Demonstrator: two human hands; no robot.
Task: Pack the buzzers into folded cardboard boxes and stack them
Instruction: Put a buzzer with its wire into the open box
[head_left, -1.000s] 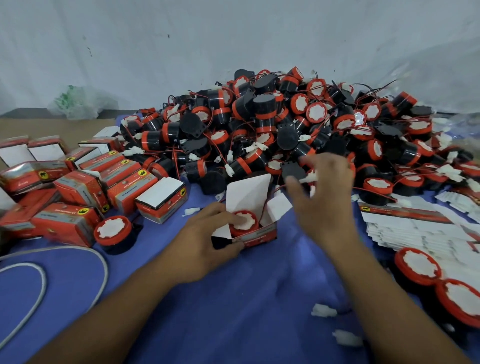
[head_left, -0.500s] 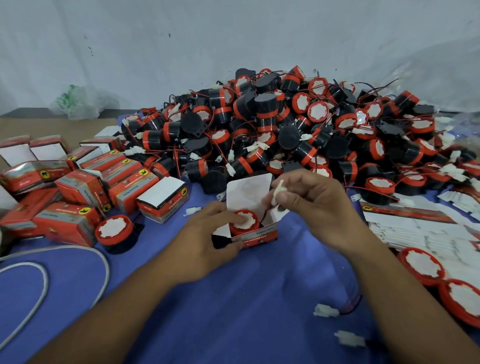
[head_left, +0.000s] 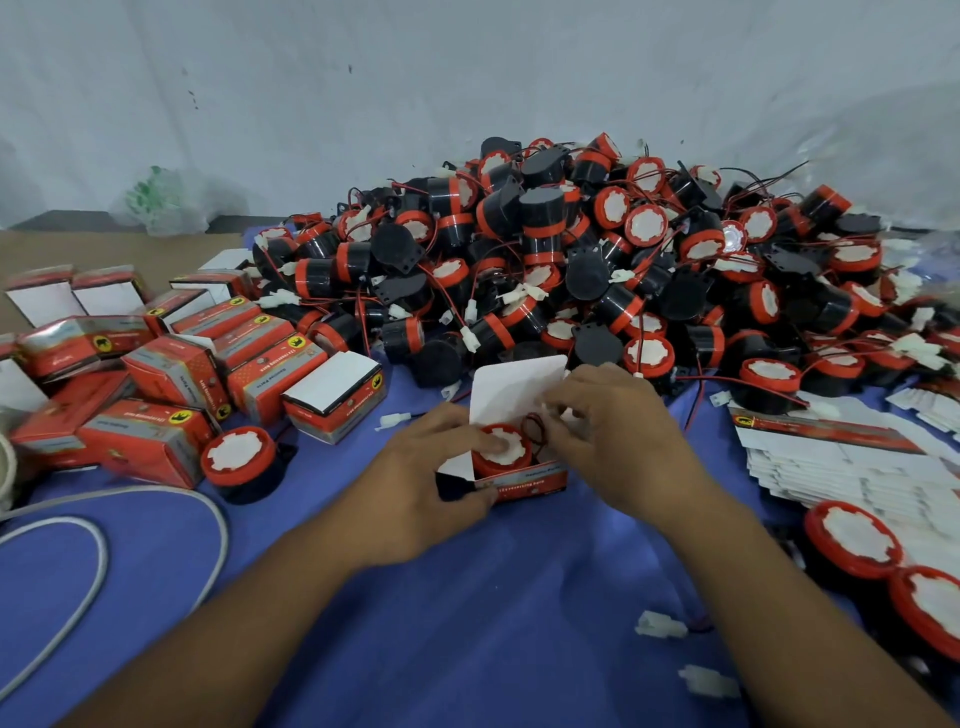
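A small red cardboard box (head_left: 524, 480) stands open on the blue cloth, its white lid flap (head_left: 511, 387) raised. Inside sits a red-and-black buzzer (head_left: 511, 454) with its white face up. My left hand (head_left: 415, 483) grips the box's left side, a fingertip resting on the buzzer's face. My right hand (head_left: 618, 436) is over the box's right side, its curled fingers pinching the buzzer's red-black wire and white connector into the box. A big heap of loose buzzers (head_left: 597, 270) lies just behind.
Packed red boxes (head_left: 171, 374) crowd the left. A lone buzzer (head_left: 239, 460) stands next to them. Flat unfolded cartons (head_left: 857, 462) lie at the right, with two buzzers (head_left: 883, 556) in front. A white cable (head_left: 104, 545) loops at the lower left. Loose connectors (head_left: 660, 623) lie on the cloth.
My right hand has come back from the buzzer heap with the wire's connector and lowered it to the box. My left hand has kept its hold on the box.
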